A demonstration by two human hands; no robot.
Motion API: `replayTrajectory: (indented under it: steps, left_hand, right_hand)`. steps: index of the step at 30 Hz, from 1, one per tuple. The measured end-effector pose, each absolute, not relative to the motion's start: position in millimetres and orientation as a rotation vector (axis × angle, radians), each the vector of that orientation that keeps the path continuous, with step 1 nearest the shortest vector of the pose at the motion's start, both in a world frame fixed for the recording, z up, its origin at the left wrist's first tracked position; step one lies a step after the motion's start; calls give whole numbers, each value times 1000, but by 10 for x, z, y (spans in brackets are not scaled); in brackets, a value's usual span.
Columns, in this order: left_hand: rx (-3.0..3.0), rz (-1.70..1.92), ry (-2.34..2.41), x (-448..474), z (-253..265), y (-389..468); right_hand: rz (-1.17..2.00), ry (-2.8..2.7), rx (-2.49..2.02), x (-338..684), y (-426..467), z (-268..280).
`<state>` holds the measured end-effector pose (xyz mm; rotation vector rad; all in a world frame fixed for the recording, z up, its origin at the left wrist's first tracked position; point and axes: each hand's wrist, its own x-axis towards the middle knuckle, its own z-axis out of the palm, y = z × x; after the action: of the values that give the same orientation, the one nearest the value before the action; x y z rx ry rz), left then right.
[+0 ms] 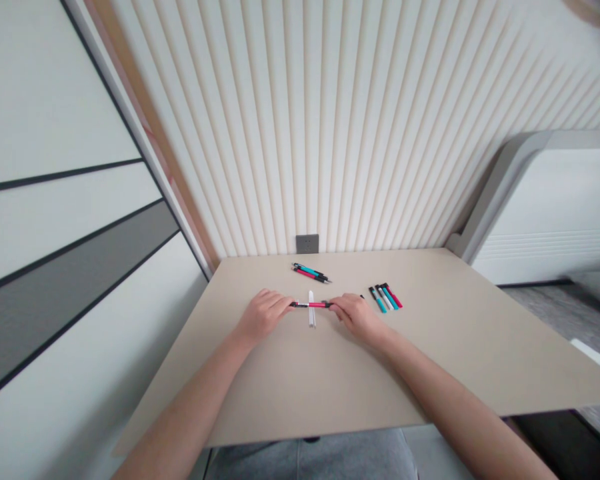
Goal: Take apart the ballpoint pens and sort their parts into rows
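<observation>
My left hand [265,316] and my right hand [356,316] face each other over the table, with a red and black pen [318,305] held level between them. The left fingers pinch its black end on the left. The right fingers grip its other end, where a dark part shows. Whether the pen is one piece or two parts meeting in the middle is too small to tell. Thin white sticks [311,319], like pen refills, lie on the table beneath it, pointing away from me. A small black piece [363,297] shows just beyond my right hand.
Behind my hands, several red, blue and black pens [310,273] lie together. To the right is a row of short blue, white and red pen parts [387,298] with black ends. The beige table [290,393] meets a ribbed wall with a dark socket [307,244].
</observation>
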<state>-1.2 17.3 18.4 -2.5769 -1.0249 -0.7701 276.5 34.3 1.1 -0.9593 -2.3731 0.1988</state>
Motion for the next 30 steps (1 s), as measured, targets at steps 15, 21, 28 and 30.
replayTrajectory:
  steps: [15,21,28,30]
  left_hand:
    - [-2613,-882,-1039,27,247,146]
    - [-2650,-893,-1007,13,248,150]
    - [-2521,-918,-958,-44,248,137]
    - [-2508,-926,-936,-58,240,127]
  right_hand:
    - [-233,-2318,-919,2766,229,148]
    - [-215,-2353,-876,2791,238,174]
    - [506,-2217,-826,2755,264,140]
    - [690,-2163,-865,2759,283,110]
